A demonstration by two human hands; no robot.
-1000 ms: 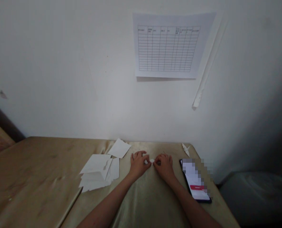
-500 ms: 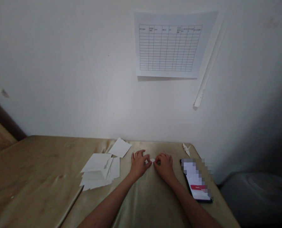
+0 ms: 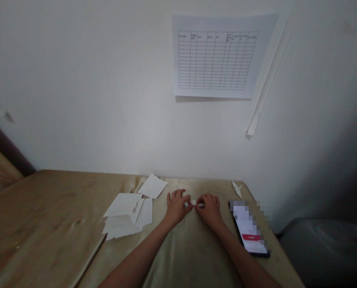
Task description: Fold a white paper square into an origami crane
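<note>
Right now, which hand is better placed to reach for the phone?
Probably the right hand: the phone lies to its right. The left hand is farther off, nearer the sheets. Both pinch the small paper, so either may need to let go first.

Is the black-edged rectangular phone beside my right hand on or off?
On: the phone screen is lit, pale with a red bar near its lower end.

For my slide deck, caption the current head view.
Left hand and right hand pinch a small white piece; phone at right.
</note>
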